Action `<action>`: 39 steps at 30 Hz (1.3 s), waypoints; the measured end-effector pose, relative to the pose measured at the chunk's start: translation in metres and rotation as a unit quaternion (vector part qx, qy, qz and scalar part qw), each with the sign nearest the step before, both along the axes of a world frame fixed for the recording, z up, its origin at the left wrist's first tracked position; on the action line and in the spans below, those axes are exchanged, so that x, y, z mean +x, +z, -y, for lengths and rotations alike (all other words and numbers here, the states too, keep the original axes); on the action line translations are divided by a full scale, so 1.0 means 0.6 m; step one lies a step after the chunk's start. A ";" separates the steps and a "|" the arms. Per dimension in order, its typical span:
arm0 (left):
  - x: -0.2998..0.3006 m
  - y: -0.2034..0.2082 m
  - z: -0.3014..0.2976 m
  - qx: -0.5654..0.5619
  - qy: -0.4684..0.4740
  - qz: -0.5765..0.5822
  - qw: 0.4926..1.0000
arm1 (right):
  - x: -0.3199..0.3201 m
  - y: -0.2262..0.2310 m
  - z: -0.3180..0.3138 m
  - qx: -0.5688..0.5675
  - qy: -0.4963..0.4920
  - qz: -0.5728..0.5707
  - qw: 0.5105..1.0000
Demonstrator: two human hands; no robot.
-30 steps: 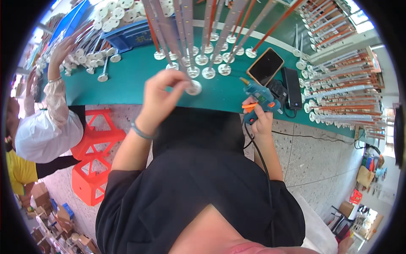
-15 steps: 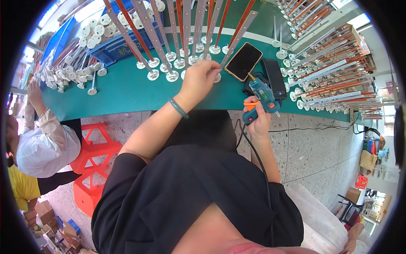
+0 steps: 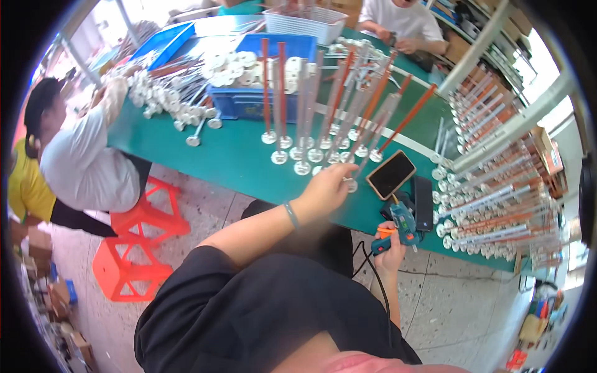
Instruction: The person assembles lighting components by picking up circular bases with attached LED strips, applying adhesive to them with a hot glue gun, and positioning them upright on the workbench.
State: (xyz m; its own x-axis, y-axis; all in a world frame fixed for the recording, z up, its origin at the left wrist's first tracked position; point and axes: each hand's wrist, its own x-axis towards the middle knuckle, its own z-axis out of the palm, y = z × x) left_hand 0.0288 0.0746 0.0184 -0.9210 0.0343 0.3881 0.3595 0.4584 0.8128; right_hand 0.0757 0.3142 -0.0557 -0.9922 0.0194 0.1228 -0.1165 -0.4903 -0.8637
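My left hand (image 3: 329, 189), with a bangle on the wrist, pinches the lower end of a thin upright strip (image 3: 368, 158) just above its round white base (image 3: 352, 185). Around it, several grey and orange strips (image 3: 323, 99) stand upright on round white bases (image 3: 302, 168) on the green table (image 3: 180, 149). In my right hand (image 3: 390, 253) is a teal glue gun (image 3: 406, 225) with an orange trigger, held at the table's front edge. Its brassy nozzle points toward a phone (image 3: 392, 174), and a black cable hangs below it.
Beside the glue gun lies a black box-like case (image 3: 422, 202). Rows of finished-looking strips (image 3: 491, 217) lie at the right. A blue crate (image 3: 239, 102) of white discs stands behind. Red stools (image 3: 127, 270) and a seated person (image 3: 93, 158) are left; another person (image 3: 404, 28) works across the table.
The view has tilted and swung, so the table sits lower and the person across it shows. Both hands keep their holds, and the glue gun stays near the phone.
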 end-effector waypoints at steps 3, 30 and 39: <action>0.011 -0.002 0.009 -0.007 0.004 -0.037 0.999 | -0.005 0.008 0.007 0.006 0.012 -0.012 1.000; 0.116 -0.052 0.476 -0.357 0.357 0.062 0.861 | -0.016 0.014 0.063 0.121 0.135 -0.016 0.983; 0.139 -0.040 0.490 -0.384 0.233 0.125 0.884 | -0.014 0.034 0.095 0.126 0.124 -0.035 0.984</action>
State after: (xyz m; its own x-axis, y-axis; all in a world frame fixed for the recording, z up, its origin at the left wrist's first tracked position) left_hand 0.1120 -0.2195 -0.0054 -0.9583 -0.2065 0.1975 -0.1611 0.9613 0.2237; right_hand 0.0672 0.2571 -0.0353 -0.9513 -0.2628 0.1612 -0.0836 -0.2832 -0.9554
